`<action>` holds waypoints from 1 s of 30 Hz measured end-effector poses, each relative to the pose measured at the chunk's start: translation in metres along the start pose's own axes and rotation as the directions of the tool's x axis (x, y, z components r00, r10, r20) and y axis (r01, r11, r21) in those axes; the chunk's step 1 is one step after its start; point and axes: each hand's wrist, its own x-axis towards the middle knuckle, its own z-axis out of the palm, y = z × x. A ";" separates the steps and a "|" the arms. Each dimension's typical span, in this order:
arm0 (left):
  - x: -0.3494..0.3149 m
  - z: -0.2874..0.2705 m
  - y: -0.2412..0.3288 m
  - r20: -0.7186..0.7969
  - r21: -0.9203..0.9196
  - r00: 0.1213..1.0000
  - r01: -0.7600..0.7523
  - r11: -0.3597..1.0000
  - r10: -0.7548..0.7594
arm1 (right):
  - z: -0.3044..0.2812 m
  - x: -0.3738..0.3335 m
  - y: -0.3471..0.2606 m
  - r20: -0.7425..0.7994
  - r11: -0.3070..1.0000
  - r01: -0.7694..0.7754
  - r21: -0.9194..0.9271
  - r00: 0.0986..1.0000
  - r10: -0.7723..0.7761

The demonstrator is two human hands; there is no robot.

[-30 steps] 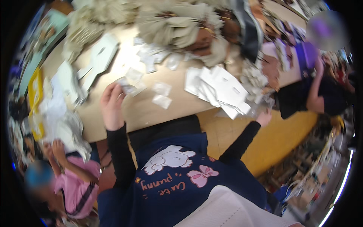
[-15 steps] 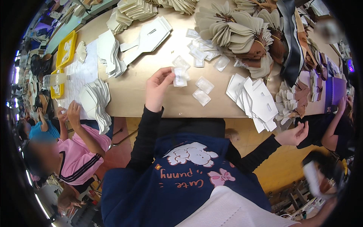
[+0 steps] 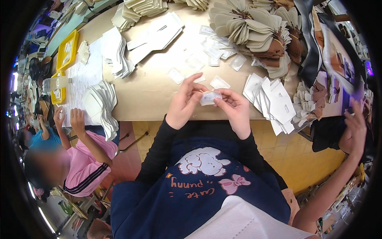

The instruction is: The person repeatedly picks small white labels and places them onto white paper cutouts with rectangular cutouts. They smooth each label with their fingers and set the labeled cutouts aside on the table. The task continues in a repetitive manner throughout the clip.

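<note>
Above the worktop point(image 3: 149, 101), near its front edge, a small translucent sachet point(image 3: 210, 98) is pinched in the fingertip grip of left hand point(image 3: 185, 100) and right hand point(image 3: 235, 108); probably light, flexible and slippery, best held by opposite edges.

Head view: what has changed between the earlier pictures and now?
The right hand has come in leftward from near the white pieces and taken hold of a small packet. The left hand, which already held one, seemingly the same, has moved rightward and closer to the body; both hands now hold it. The white pieces and beige bundles stayed put.
</note>
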 end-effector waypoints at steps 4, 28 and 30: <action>-0.010 0.004 -0.005 -0.058 -0.298 0.966 0.225 0.928 -0.252 | 0.002 -0.004 0.007 -0.037 0.999 0.012 0.043 0.999 -0.010; -0.023 0.001 -0.031 -0.034 0.676 0.993 -0.059 0.735 0.111 | -0.037 0.021 0.004 0.031 0.885 0.103 -0.455 0.994 -0.100; -0.017 -0.003 -0.023 -0.094 0.741 0.973 -0.072 0.668 0.209 | -0.040 0.013 -0.005 0.023 0.899 0.064 -0.433 0.998 -0.060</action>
